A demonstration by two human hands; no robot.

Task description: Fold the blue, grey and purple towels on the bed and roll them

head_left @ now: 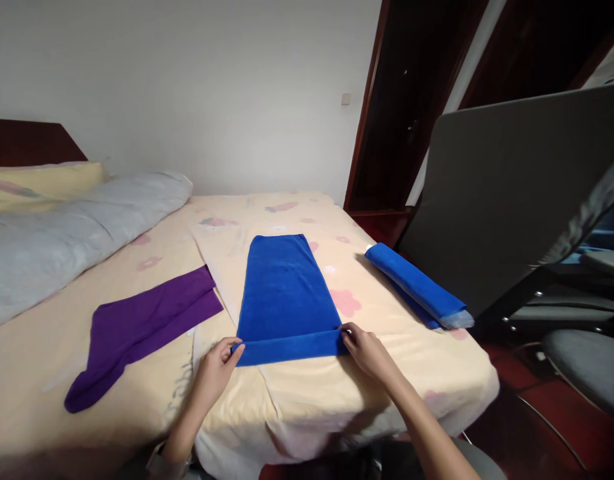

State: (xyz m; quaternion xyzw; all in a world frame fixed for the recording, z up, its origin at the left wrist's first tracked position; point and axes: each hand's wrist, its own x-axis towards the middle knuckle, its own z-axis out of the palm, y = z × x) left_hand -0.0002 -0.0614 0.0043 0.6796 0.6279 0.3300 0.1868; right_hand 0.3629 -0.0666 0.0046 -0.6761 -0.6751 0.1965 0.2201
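A blue towel (pixel 287 287) lies spread lengthwise on the bed, its near end turned over into a flat band. My left hand (pixel 219 363) pinches the left corner of that band between thumb and fingers. At the opposite corner, my right hand (pixel 365 348) grips the folded edge the same way. To the left rests a loosely folded purple cloth (pixel 147 327), apart from both hands. A second blue cloth (pixel 417 283), folded or rolled into a long bundle with clear plastic showing at its near end, sits toward the bed's right edge.
The bed (pixel 267 217) has a cream sheet with a flower pattern. A long grey bolster (pixel 97 220) and a yellow pillow (pixel 47 183) are at the left. Beyond the right edge stand a large dark panel (pixel 507 193) and a grey-topped stool (pixel 587 367).
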